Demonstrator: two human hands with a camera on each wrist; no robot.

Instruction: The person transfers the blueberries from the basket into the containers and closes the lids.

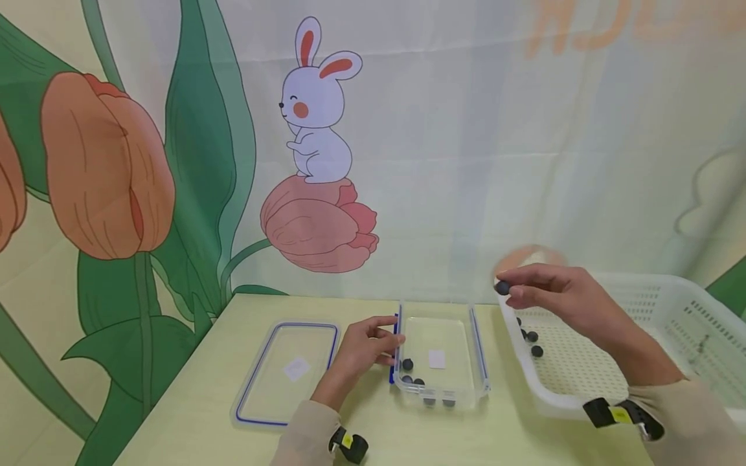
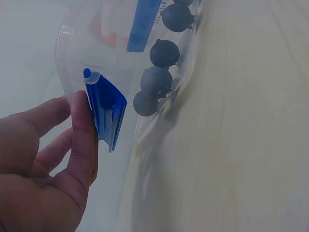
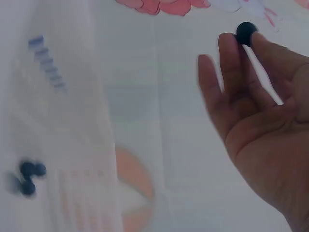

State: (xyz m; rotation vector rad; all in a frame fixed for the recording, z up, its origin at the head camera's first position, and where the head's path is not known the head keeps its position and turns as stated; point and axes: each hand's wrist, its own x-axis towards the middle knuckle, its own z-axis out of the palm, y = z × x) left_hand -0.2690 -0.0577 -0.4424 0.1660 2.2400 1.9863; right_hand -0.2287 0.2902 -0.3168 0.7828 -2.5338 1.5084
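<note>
My right hand (image 1: 559, 301) pinches a dark blueberry (image 1: 502, 287) between thumb and fingertips, raised above the left rim of a white perforated basket (image 1: 527, 372). The blueberry (image 3: 246, 34) shows clearly in the right wrist view. At the left side of a clear plastic box (image 1: 454, 323), my left hand (image 1: 364, 349) touches the wall with loosely extended fingers. Beside those fingers hangs a blue clasp (image 2: 108, 113). Several blueberries (image 2: 156, 82) with small crowns lie at the box's near end. Others (image 1: 537, 351) lie along the basket's left side.
Left of the box lies a clear lid (image 1: 241, 395) with a blue seal, flat on the pale yellow table (image 1: 192, 388). A paper square (image 1: 436, 359) shows at the box's middle. Behind the table hangs a cloth (image 1: 437, 162) printed with tulips and a rabbit.
</note>
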